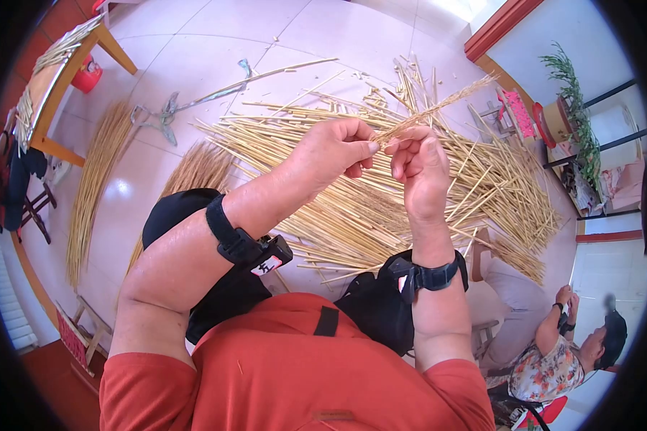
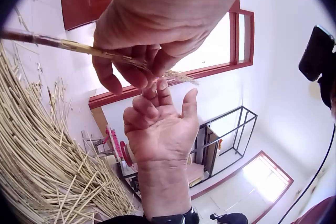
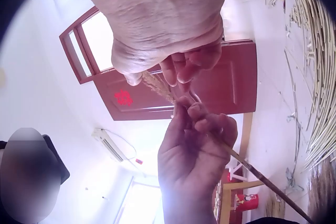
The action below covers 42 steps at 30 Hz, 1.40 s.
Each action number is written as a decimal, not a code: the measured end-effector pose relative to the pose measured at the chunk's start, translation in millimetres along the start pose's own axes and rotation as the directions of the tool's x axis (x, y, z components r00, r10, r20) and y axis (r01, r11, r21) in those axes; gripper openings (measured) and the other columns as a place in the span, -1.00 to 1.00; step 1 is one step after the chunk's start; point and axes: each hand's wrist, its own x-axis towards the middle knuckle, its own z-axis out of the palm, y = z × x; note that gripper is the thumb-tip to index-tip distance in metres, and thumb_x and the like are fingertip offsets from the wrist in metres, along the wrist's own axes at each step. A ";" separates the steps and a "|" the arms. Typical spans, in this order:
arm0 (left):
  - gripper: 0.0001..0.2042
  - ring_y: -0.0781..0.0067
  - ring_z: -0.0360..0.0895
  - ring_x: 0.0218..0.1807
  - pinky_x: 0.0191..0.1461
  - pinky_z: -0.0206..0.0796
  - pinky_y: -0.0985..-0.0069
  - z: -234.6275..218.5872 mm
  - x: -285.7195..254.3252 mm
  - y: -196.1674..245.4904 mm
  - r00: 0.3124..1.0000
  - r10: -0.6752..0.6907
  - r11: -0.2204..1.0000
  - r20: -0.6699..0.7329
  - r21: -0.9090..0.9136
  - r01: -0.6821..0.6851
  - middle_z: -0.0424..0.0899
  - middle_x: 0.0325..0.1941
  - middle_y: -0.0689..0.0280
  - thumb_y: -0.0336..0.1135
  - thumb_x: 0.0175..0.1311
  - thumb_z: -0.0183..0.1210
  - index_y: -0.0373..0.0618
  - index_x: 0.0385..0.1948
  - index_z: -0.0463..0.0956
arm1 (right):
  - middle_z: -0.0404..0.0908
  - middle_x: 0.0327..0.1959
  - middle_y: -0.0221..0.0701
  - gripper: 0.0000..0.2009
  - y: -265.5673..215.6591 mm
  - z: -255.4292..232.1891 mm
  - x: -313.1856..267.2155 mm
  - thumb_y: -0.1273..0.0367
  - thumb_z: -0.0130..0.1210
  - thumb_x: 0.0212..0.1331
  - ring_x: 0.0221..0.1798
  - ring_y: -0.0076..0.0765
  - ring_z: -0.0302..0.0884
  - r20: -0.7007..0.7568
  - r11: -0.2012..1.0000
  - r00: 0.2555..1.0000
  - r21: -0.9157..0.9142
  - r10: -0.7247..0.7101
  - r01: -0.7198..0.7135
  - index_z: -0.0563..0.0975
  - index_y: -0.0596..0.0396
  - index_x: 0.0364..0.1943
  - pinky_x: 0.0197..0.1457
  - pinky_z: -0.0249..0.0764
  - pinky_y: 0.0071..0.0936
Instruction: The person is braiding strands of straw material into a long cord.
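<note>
My left hand pinches a dry straw stalk just below its feathery seed head, thumb against fingers. In the left wrist view the bare stem runs out behind that hand; in the right wrist view it slants down to the lower right. Facing it, my right hand has its fingers loosely bent, with fingertips right at the base of the seed head and close to the left fingertips. Its thumb stands apart from the fingers, as the left wrist view shows. Part of the seed head lies hidden behind the right fingers.
Cut stalks cover the floor ahead in a wide heap. Feathery bundles lie to the left, near a wooden table and a red bucket. Another person sits at the right, by a black metal rack.
</note>
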 end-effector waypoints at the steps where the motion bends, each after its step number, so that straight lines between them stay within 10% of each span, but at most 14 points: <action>1: -0.92 0.67 0.45 -0.48 -0.36 0.35 0.69 0.0 0.1 -0.3 1.000 0.000 1.000 0.001 -0.001 0.000 0.53 -0.51 0.40 -0.37 0.25 0.09 -0.15 -0.34 0.49 | 0.53 -0.44 -0.41 -0.81 0.0 0.3 -0.9 0.25 0.03 0.25 -0.60 -0.69 0.30 0.000 1.000 1.000 -0.001 0.000 0.000 0.44 0.09 -0.29 -0.57 0.17 -0.78; 42: -0.89 0.67 0.43 -0.53 -0.40 0.35 0.69 16.5 -0.1 -8.5 0.997 0.051 0.997 -0.065 -0.053 -0.055 0.59 -0.46 0.32 -0.33 0.29 0.04 -0.15 -0.37 0.46 | 0.50 -0.49 -0.44 -0.88 -7.9 -0.6 -7.4 0.42 0.09 0.19 -0.60 -0.71 0.27 -0.144 0.986 0.989 -0.165 -0.044 0.020 0.44 0.12 -0.25 -0.54 0.24 -0.77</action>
